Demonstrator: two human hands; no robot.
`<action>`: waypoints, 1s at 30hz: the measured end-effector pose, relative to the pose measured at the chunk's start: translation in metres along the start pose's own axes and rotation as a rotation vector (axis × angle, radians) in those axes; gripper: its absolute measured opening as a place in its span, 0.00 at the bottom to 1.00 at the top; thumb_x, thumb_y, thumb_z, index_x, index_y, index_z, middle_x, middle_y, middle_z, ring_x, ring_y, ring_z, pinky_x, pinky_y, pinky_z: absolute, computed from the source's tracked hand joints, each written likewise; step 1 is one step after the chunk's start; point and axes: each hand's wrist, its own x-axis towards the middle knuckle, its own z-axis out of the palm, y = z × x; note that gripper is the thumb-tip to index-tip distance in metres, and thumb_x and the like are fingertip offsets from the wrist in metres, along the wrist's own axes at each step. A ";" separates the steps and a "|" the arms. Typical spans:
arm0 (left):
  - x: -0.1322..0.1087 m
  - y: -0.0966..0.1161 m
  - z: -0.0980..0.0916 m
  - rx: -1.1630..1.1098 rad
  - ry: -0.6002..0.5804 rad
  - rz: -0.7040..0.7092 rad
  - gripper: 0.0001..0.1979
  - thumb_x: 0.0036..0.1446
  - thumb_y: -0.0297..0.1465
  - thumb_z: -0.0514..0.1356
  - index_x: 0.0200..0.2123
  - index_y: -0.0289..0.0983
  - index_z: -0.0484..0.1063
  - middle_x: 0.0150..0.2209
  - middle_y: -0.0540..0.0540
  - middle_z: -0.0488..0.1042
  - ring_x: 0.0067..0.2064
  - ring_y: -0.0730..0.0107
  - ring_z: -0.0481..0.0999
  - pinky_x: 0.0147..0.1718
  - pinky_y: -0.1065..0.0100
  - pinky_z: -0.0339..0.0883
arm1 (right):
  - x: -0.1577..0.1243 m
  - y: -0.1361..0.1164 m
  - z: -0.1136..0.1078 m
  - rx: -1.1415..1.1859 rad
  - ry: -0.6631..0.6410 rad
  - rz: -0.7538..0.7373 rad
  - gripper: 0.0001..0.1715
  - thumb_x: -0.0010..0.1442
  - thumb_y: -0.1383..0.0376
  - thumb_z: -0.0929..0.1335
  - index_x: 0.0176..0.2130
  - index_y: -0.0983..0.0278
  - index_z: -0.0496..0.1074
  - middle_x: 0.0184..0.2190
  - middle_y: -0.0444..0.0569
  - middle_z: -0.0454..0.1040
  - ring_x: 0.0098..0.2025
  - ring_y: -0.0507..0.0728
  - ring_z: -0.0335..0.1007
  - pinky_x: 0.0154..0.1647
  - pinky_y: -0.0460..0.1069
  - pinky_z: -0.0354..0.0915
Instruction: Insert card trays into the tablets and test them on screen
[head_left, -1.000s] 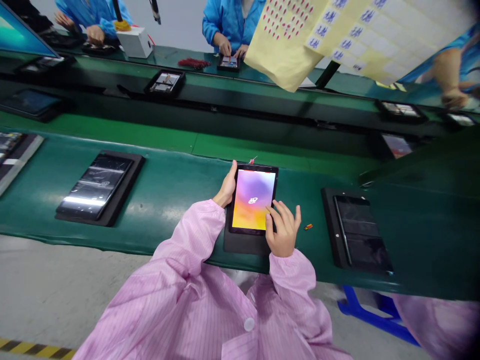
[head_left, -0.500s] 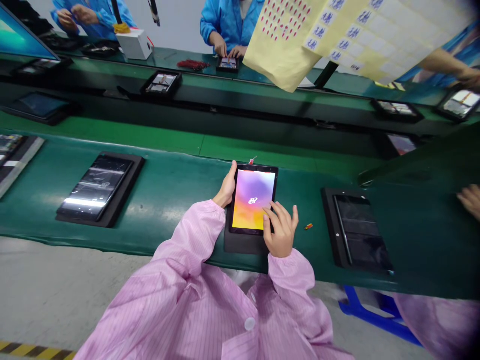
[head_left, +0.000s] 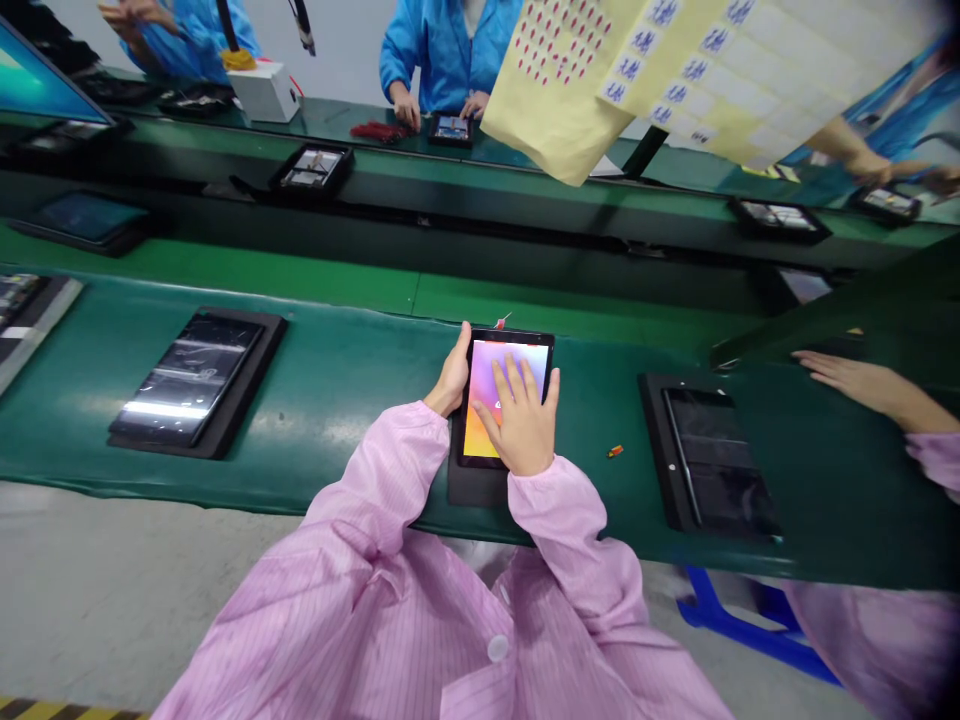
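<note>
1 lit tablet (head_left: 477, 400) in a black tray (head_left: 469, 485) on the green conveyor belt (head_left: 337, 470), between both hands: left hand (head_left: 453, 378) curled narrow around the tablet's left edge, right hand (head_left: 523, 420) spread wide, palm down across the screen (head_left: 480, 425).

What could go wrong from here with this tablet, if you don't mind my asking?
The bare right hand pressing on the tablet might leave smudges on its screen or register stray touches. The loose orange bit on the green belt could perhaps slip under something and scratch a screen. A co-worker's hand is close to the next black tray, so a bump seems possible.
</note>
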 end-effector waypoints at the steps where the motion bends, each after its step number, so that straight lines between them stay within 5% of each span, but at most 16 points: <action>1: 0.000 0.000 0.000 -0.002 -0.009 -0.004 0.32 0.57 0.57 0.52 0.44 0.35 0.78 0.40 0.41 0.81 0.47 0.55 0.79 0.51 0.60 0.69 | -0.003 -0.002 0.001 -0.004 -0.030 0.003 0.37 0.68 0.48 0.57 0.65 0.68 0.57 0.66 0.56 0.57 0.67 0.66 0.52 0.68 0.68 0.33; 10: -0.002 -0.001 -0.002 0.046 0.005 -0.005 0.35 0.53 0.60 0.53 0.40 0.33 0.79 0.37 0.40 0.82 0.38 0.56 0.81 0.46 0.60 0.72 | -0.070 -0.019 -0.007 0.028 -0.153 0.031 0.38 0.67 0.47 0.58 0.66 0.66 0.55 0.66 0.55 0.56 0.68 0.64 0.50 0.68 0.67 0.33; 30: -0.002 0.000 -0.001 0.055 0.009 -0.013 0.34 0.54 0.59 0.52 0.39 0.34 0.79 0.36 0.41 0.82 0.37 0.58 0.82 0.42 0.63 0.72 | -0.097 -0.029 -0.013 0.038 -0.228 0.045 0.38 0.67 0.47 0.57 0.67 0.65 0.54 0.67 0.55 0.55 0.69 0.65 0.47 0.68 0.68 0.29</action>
